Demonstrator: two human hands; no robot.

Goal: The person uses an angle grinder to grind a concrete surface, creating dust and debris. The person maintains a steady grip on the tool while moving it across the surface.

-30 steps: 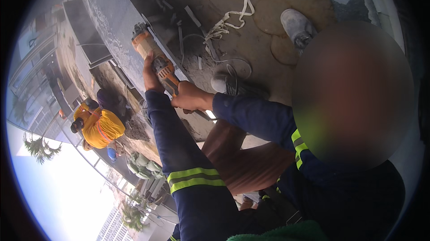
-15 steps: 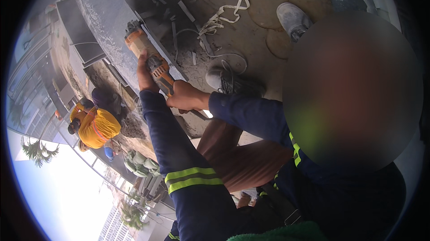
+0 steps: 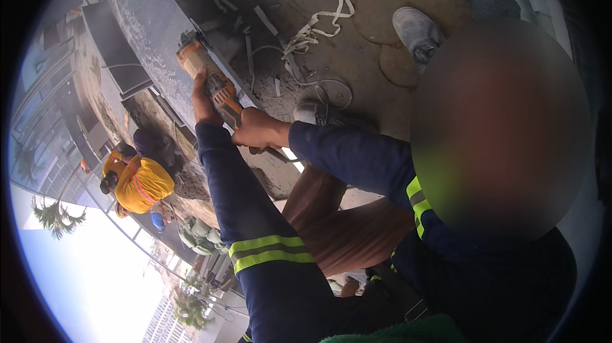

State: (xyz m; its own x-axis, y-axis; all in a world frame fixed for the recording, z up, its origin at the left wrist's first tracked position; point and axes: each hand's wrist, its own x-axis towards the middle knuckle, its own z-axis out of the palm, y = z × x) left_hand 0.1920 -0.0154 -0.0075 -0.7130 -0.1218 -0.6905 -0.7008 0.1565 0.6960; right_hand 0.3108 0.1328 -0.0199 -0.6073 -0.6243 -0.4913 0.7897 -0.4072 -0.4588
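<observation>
Grinder (image 3: 210,81): orange, on grey slab (image 3: 146,30) edge, head end up-left. L hand (image 3: 204,97) wrapped shut round body; R hand (image 3: 255,129) clenched on rear handle. I'd keep both grips firm, disc steady along edge, cord (image 3: 319,81) clear. Containers: none I can make out; floor (image 3: 357,18) holds scrap strips only.

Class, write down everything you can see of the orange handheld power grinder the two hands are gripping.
The orange handheld power grinder has an orange plastic-looking body with grey metal at its head, which rests against the edge of the grey stone slab. It lies slanted, head away from the person. The left hand grips its middle; the right hand holds its rear handle. Its disc is unclear.
</observation>
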